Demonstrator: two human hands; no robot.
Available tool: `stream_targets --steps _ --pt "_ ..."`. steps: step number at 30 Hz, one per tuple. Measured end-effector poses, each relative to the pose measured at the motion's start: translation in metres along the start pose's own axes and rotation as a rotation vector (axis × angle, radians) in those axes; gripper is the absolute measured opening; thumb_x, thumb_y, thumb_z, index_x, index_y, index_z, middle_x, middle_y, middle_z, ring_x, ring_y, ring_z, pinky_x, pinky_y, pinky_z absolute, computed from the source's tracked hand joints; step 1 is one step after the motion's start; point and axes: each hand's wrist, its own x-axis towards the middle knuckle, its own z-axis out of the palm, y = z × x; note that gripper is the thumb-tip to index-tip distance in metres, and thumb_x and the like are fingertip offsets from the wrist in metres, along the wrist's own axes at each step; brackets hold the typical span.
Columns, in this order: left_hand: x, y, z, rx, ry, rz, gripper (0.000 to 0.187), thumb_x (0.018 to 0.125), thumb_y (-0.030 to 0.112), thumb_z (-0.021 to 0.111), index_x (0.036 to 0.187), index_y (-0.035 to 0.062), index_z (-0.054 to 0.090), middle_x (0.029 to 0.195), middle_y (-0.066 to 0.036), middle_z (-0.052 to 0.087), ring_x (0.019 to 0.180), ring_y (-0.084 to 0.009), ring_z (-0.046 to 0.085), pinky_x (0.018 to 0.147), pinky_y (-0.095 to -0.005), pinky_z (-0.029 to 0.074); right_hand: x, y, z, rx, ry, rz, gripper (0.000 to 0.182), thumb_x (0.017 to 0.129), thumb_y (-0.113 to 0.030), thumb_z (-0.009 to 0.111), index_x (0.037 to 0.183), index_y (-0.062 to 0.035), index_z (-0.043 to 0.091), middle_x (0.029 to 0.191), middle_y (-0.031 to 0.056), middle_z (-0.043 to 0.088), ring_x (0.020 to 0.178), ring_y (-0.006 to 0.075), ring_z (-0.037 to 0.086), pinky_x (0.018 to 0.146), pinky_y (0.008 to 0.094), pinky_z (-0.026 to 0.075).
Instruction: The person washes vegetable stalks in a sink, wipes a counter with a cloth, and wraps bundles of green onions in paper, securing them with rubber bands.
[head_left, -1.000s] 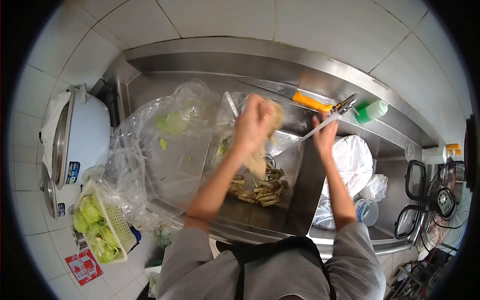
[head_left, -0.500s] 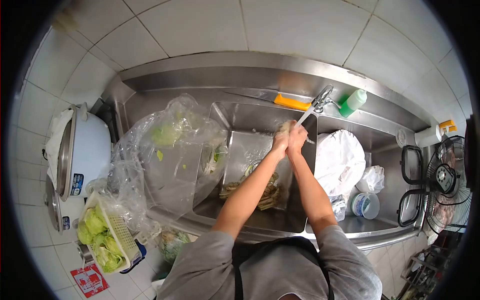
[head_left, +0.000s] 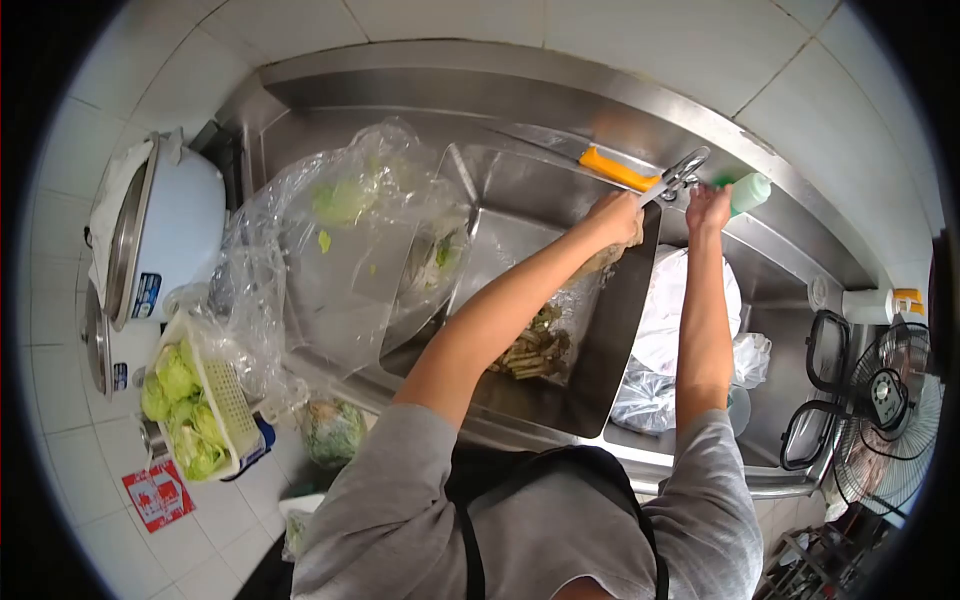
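Observation:
My left hand (head_left: 614,217) is closed around a soft, beige, wet cloth-like piece (head_left: 632,236) right below the tap spout (head_left: 655,192), over the left sink basin. Water runs down beneath it. At the back ledge, beside the tap base, my right hand (head_left: 709,207) wraps the lower part of a squeeze bottle (head_left: 750,191) with green liquid. In the basin (head_left: 610,340) lies a heap of brownish stems (head_left: 537,352). The orange-handled knife (head_left: 618,169) rests on the ledge behind the tap.
A clear plastic bag (head_left: 250,270) with leafy scraps spreads over the left drainboard. Lettuce fills a cream basket (head_left: 225,415) at lower left, below a pale blue pot (head_left: 185,230). White bags (head_left: 665,310) lie in the right basin. A fan (head_left: 885,390) stands far right.
My hands have parted. The right one has moved to the green-liquid bottle, while the left keeps the beige piece near the spout. The view has shifted too.

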Motion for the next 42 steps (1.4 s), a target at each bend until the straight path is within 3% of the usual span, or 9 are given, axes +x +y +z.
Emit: stream_targets --steps 8,15,17,23,27,31,35,39,42 --pt "-0.036 0.002 -0.004 -0.291 0.239 0.036 0.033 0.075 -0.001 0.046 0.106 -0.0013 0.058 0.101 -0.024 0.060 0.099 -0.0335 0.058 0.085 -0.0369 0.045 -0.101 -0.009 0.022 -0.356 -0.221 -0.069 0.076 0.091 -0.053 0.035 0.137 0.0052 0.020 0.144 0.0156 0.023 0.135 0.0226 0.017 0.108 0.0330 0.010" --pt "-0.123 -0.024 0.034 -1.406 0.374 -0.203 0.032 0.089 0.021 0.051 0.117 0.0068 0.052 0.111 -0.004 0.055 0.097 -0.0139 0.054 0.076 -0.0326 0.047 -0.208 0.083 -0.025 0.362 -0.384 0.432 0.065 0.084 -0.062 0.040 0.116 -0.0055 0.046 0.111 0.0080 0.054 0.103 0.0228 0.053 0.092 0.0363 0.042" --pt "-0.136 -0.043 0.036 -1.236 0.415 -0.785 0.034 0.090 0.035 0.047 0.113 0.0100 0.055 0.106 -0.003 0.057 0.096 -0.0146 0.055 0.078 -0.0347 0.046 -0.214 0.104 -0.023 0.148 -0.346 0.402 0.045 0.082 -0.046 0.060 0.096 -0.0050 0.052 0.091 0.0074 0.057 0.085 0.0194 0.057 0.076 0.0328 0.047" --pt "-0.140 -0.126 0.091 -2.005 0.447 -0.670 0.026 0.093 0.030 0.042 0.096 0.0079 0.056 0.082 -0.005 0.059 0.071 -0.0167 0.057 0.063 -0.0340 0.049 -0.290 0.136 -0.036 -0.671 -0.477 -0.059 0.012 0.080 -0.012 0.065 0.083 -0.0032 0.057 0.072 0.0020 0.059 0.064 0.0100 0.054 0.060 0.0233 0.045" --pt "-0.149 -0.102 0.091 -1.715 0.966 -0.462 0.022 0.090 0.026 0.052 0.087 0.0046 0.058 0.073 -0.005 0.060 0.059 -0.0126 0.057 0.054 -0.0255 0.049 -0.302 0.126 -0.035 -0.325 -0.253 0.287 0.021 0.086 -0.011 0.055 0.103 0.0007 0.054 0.096 0.0122 0.061 0.082 0.0164 0.059 0.073 0.0284 0.049" --pt "-0.170 -0.071 0.066 -1.290 0.832 -0.282 0.039 0.091 0.036 0.049 0.070 0.0036 0.056 0.068 -0.008 0.060 0.051 -0.0125 0.053 0.046 -0.0260 0.043 -0.278 0.122 -0.052 0.022 -0.374 0.971 0.030 0.093 -0.012 0.039 0.121 -0.0020 0.045 0.117 0.0120 0.053 0.104 0.0252 0.053 0.091 0.0346 0.044" --pt "-0.209 -0.043 0.061 -0.312 0.777 0.451 0.040 0.087 0.027 0.054 0.057 0.0006 0.053 0.055 -0.013 0.054 0.056 -0.0247 0.054 0.056 -0.0394 0.040 -0.225 0.116 -0.060 -0.192 -1.161 1.225 0.035 0.090 -0.005 0.045 0.124 -0.0013 0.043 0.116 0.0098 0.053 0.102 0.0208 0.053 0.087 0.0311 0.046" --pt "-0.231 -0.043 0.061 0.070 0.070 0.659 0.043 0.081 0.033 0.054 0.049 0.0029 0.056 0.051 -0.015 0.053 0.051 -0.0308 0.053 0.061 -0.0421 0.042 -0.224 0.112 -0.025 -0.811 -1.509 1.520 0.041 0.085 0.000 0.050 0.126 -0.0025 0.044 0.100 0.0073 0.059 0.072 0.0136 0.056 0.062 0.0267 0.048" --pt "-0.234 -0.051 0.069 0.330 -0.168 0.511 0.046 0.083 0.036 0.050 0.047 0.0070 0.054 0.046 -0.012 0.050 0.062 -0.0286 0.057 0.062 -0.0385 0.044 -0.280 0.117 -0.014 -1.367 -1.491 1.196 0.025 0.084 -0.007 0.055 0.109 -0.0024 0.058 0.076 0.0077 0.059 0.062 0.0105 0.053 0.054 0.0243 0.047"
